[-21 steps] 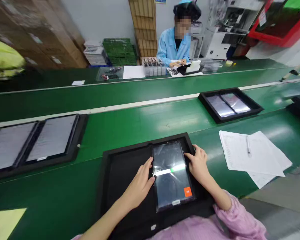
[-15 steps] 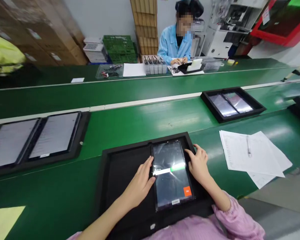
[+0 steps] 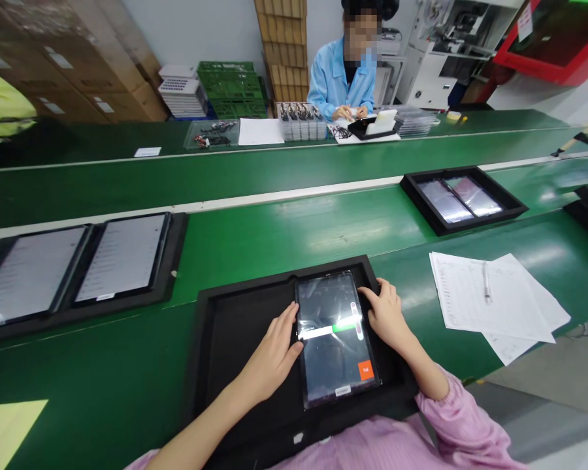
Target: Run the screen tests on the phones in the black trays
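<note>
In the head view, a tablet (image 3: 336, 339) is lying in the right half of a black foam tray (image 3: 235, 346) on the green worktop (image 3: 102, 365), right in front of the person. The left hand (image 3: 274, 352) is resting at the tablet's 9 o'clock edge, its fingers (image 3: 289, 320) lying loosely apart, flat on the tray and touching the screen's left rim, not clamped on anything. The right hand (image 3: 385, 313) is sitting at the 3 o'clock edge, its fingers (image 3: 367, 297) curling together against the tablet's upper right side. The screen is glowing with a white and green bar between the two hands and an orange square near its 5 o'clock corner. At 2 o'clock from the tray, sheets of paper (image 3: 490, 300) are lying with a pen (image 3: 485, 282) on top. At 9 o'clock another tray (image 3: 78, 267) is carrying two tablets. At 12 o'clock, across the belts, a person in a blue coat (image 3: 343, 78) is sitting.
</note>
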`<move>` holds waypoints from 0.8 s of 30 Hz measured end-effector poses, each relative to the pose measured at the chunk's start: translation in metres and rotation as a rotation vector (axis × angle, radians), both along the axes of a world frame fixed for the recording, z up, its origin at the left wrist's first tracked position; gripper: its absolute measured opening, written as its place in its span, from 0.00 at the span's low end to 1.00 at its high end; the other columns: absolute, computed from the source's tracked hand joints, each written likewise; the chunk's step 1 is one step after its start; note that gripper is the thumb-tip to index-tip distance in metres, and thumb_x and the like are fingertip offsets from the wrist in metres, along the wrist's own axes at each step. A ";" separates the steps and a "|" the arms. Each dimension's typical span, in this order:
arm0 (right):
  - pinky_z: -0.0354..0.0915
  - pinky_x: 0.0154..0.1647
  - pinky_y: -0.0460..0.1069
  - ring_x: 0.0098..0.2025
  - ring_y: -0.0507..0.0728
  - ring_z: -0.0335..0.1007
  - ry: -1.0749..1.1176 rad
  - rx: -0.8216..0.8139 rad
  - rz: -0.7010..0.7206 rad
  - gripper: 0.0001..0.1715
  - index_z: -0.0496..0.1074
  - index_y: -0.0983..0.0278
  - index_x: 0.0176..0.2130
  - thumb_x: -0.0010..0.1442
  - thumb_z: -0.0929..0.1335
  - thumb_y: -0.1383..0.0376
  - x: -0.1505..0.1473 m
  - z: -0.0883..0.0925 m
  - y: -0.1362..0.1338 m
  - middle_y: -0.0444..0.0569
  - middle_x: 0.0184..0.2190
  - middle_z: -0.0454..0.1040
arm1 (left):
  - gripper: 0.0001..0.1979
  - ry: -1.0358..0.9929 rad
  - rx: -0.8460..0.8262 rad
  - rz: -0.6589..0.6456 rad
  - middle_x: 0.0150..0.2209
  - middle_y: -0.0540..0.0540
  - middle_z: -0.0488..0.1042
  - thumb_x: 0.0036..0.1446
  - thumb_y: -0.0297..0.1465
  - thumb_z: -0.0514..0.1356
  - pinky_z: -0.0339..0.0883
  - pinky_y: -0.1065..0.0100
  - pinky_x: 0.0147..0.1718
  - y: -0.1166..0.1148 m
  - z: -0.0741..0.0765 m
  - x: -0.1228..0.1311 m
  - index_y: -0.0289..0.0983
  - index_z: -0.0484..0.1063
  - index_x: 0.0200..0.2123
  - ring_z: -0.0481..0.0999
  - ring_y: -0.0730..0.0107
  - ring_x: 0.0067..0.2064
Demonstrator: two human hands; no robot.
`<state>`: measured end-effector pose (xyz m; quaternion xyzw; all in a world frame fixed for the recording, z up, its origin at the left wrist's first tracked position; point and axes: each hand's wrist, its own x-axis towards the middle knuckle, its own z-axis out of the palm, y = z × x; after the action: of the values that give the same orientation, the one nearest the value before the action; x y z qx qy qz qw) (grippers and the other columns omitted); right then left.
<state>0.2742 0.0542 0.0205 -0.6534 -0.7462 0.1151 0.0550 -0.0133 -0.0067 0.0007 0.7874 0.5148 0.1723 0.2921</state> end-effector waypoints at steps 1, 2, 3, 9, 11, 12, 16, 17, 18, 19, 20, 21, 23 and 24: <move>0.60 0.55 0.60 0.60 0.68 0.52 0.002 0.000 -0.001 0.40 0.70 0.60 0.58 0.49 0.62 0.82 -0.002 0.001 0.003 0.60 0.59 0.56 | 0.33 0.011 0.005 0.002 0.71 0.35 0.50 0.71 0.42 0.44 0.53 0.44 0.64 0.000 0.000 0.000 0.42 0.34 0.72 0.58 0.51 0.68; 0.61 0.54 0.60 0.59 0.68 0.53 0.002 0.003 -0.004 0.40 0.70 0.61 0.58 0.49 0.62 0.82 -0.003 0.002 0.005 0.61 0.59 0.56 | 0.32 0.024 0.013 0.008 0.70 0.35 0.51 0.70 0.43 0.44 0.54 0.44 0.64 0.000 0.000 0.000 0.42 0.35 0.72 0.57 0.51 0.68; 0.61 0.54 0.59 0.59 0.68 0.53 0.000 0.009 -0.006 0.39 0.69 0.62 0.59 0.49 0.62 0.82 -0.005 0.002 0.008 0.61 0.59 0.56 | 0.32 0.036 0.021 0.016 0.70 0.35 0.51 0.70 0.43 0.45 0.55 0.43 0.64 0.001 0.000 0.000 0.42 0.37 0.72 0.56 0.50 0.68; 0.62 0.53 0.57 0.58 0.67 0.54 -0.019 0.060 0.011 0.39 0.71 0.61 0.58 0.50 0.62 0.82 -0.009 -0.001 0.011 0.61 0.59 0.57 | 0.27 0.121 0.024 -0.065 0.69 0.36 0.46 0.68 0.45 0.48 0.64 0.41 0.56 -0.001 0.010 0.004 0.52 0.52 0.69 0.64 0.48 0.60; 0.62 0.53 0.57 0.58 0.67 0.54 -0.044 0.086 0.002 0.39 0.70 0.62 0.59 0.50 0.62 0.82 -0.009 -0.002 0.010 0.61 0.59 0.58 | 0.28 0.148 -0.003 -0.108 0.71 0.36 0.40 0.67 0.48 0.49 0.64 0.37 0.54 -0.003 0.011 0.006 0.56 0.49 0.69 0.63 0.45 0.61; 0.62 0.53 0.58 0.58 0.67 0.54 -0.057 0.097 -0.006 0.39 0.70 0.63 0.59 0.50 0.62 0.82 -0.009 -0.002 0.009 0.62 0.59 0.58 | 0.30 0.152 -0.016 -0.116 0.71 0.35 0.37 0.67 0.49 0.48 0.63 0.36 0.54 -0.004 0.011 0.007 0.57 0.45 0.70 0.62 0.44 0.61; 0.62 0.52 0.57 0.59 0.67 0.54 -0.070 0.075 -0.019 0.37 0.73 0.60 0.56 0.50 0.62 0.82 -0.009 -0.001 0.010 0.60 0.59 0.59 | 0.39 0.120 -0.052 -0.102 0.71 0.31 0.37 0.66 0.51 0.47 0.57 0.34 0.58 -0.001 0.008 0.007 0.51 0.27 0.71 0.58 0.41 0.65; 0.62 0.52 0.56 0.59 0.67 0.54 -0.071 0.062 -0.028 0.37 0.73 0.59 0.56 0.51 0.63 0.81 -0.009 0.000 0.010 0.59 0.59 0.58 | 0.40 0.113 -0.066 -0.102 0.71 0.31 0.37 0.67 0.51 0.47 0.55 0.34 0.59 0.001 0.009 0.006 0.50 0.25 0.71 0.55 0.41 0.66; 0.61 0.52 0.56 0.59 0.67 0.54 -0.075 0.051 -0.039 0.37 0.73 0.58 0.56 0.51 0.63 0.81 -0.009 0.001 0.011 0.58 0.60 0.58 | 0.40 0.107 -0.088 -0.110 0.72 0.32 0.37 0.67 0.51 0.47 0.53 0.34 0.60 0.002 0.012 0.004 0.49 0.24 0.71 0.52 0.40 0.68; 0.61 0.52 0.56 0.59 0.67 0.54 -0.082 0.042 -0.049 0.37 0.73 0.57 0.56 0.52 0.63 0.81 -0.010 0.002 0.011 0.58 0.60 0.58 | 0.41 0.102 -0.114 -0.121 0.72 0.32 0.35 0.66 0.51 0.48 0.52 0.35 0.61 0.002 0.016 0.002 0.48 0.24 0.71 0.49 0.40 0.69; 0.61 0.52 0.56 0.59 0.67 0.54 -0.090 0.035 -0.057 0.36 0.73 0.56 0.57 0.52 0.64 0.80 -0.010 0.003 0.011 0.57 0.60 0.58 | 0.42 0.099 -0.143 -0.136 0.73 0.33 0.33 0.66 0.50 0.49 0.50 0.35 0.62 -0.001 0.021 -0.001 0.47 0.24 0.71 0.46 0.39 0.71; 0.60 0.52 0.56 0.59 0.67 0.54 -0.096 0.030 -0.059 0.36 0.73 0.56 0.57 0.53 0.64 0.80 -0.010 0.004 0.011 0.57 0.60 0.59 | 0.44 0.100 -0.172 -0.154 0.73 0.34 0.32 0.65 0.50 0.52 0.50 0.36 0.63 -0.006 0.027 -0.005 0.47 0.25 0.71 0.43 0.39 0.71; 0.60 0.52 0.56 0.58 0.66 0.55 -0.099 0.023 -0.051 0.36 0.72 0.56 0.57 0.53 0.64 0.80 -0.010 0.004 0.011 0.57 0.60 0.59 | 0.50 0.126 -0.209 -0.197 0.73 0.36 0.30 0.60 0.49 0.60 0.52 0.38 0.63 -0.026 0.034 -0.012 0.49 0.27 0.71 0.42 0.40 0.72; 0.61 0.52 0.56 0.58 0.66 0.56 -0.098 0.026 -0.043 0.36 0.72 0.56 0.57 0.53 0.64 0.80 -0.010 0.003 0.011 0.57 0.59 0.60 | 0.53 0.156 -0.203 -0.215 0.74 0.38 0.31 0.56 0.48 0.64 0.54 0.39 0.63 -0.040 0.033 -0.016 0.51 0.29 0.71 0.44 0.40 0.72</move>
<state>0.2642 0.0651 0.0237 -0.6735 -0.7351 0.0722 0.0294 -0.0294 -0.0468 0.0340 0.8153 0.4634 0.0256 0.3463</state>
